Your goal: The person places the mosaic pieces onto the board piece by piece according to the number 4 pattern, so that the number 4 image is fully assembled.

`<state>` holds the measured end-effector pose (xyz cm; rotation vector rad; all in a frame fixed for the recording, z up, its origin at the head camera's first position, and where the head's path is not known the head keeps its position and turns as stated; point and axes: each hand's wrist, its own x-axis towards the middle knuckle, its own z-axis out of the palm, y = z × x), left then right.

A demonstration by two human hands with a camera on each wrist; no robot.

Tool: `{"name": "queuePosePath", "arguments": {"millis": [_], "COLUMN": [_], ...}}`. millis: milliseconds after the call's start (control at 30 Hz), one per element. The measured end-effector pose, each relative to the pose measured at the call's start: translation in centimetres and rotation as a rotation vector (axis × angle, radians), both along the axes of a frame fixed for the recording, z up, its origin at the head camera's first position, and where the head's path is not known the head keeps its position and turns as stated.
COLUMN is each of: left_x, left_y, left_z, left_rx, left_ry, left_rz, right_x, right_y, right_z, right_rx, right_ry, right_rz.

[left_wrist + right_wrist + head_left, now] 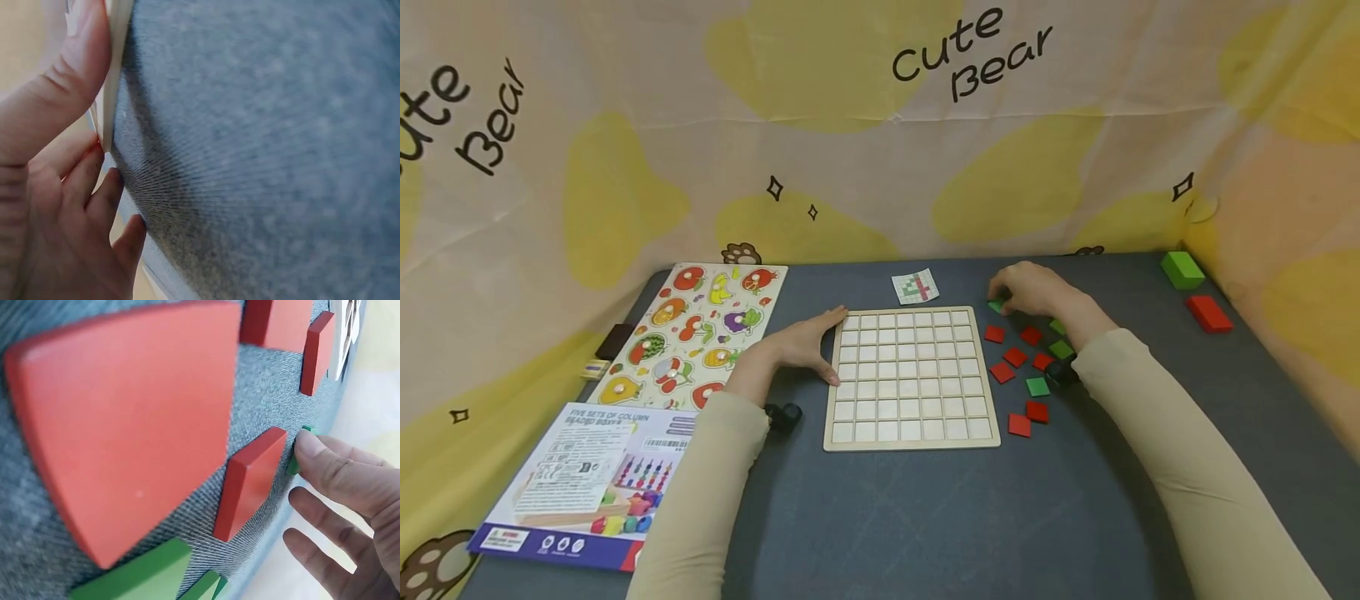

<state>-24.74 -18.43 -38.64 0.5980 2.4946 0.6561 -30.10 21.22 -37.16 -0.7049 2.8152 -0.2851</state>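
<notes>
Right hand (1030, 290) pinches green tile (996, 306) at 1 o'clock of grid board (912, 377); lift straight. Left hand (805, 343), fingers flat, braces board's 9 o'clock edge.

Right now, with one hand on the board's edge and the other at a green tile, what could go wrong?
1. The right hand pinches a green tile at its edge only; it might slip.
2. Red tiles lie close under that wrist, so the sleeve could scatter them.
3. The left hand only rests against the wooden grid board; a push from the right may shift it.
</notes>
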Motion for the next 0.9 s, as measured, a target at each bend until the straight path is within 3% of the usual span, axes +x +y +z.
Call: {"name": "queuePosePath", "arguments": {"millis": [233, 400, 600, 900], "left_x": [0.0, 0.0, -0.1, -0.1], "left_y": [0.1, 0.3, 0.4, 0.5], "left_z": [-0.1, -0.3, -0.4, -0.2], "left_rx": [-0.033, -0.039, -0.027, -0.034], "left_ry": [0.022, 0.043, 0.038, 0.016], "left_rz": [0.012, -0.004, -0.004, -0.013], "right_x": [0.0, 0.0, 0.4, 0.3], "right_y": [-0.3, -1.9, -5.6, -9.3], "right_z": [0.2, 0.2, 0.4, -0.2], "right_rx": [-0.045, -0.188, -0.348, -0.364], "right_ry": [0.013, 0.037, -0.037, -0.114], "right_rz": [-0.024, -0.031, -0.031, -0.009]}}
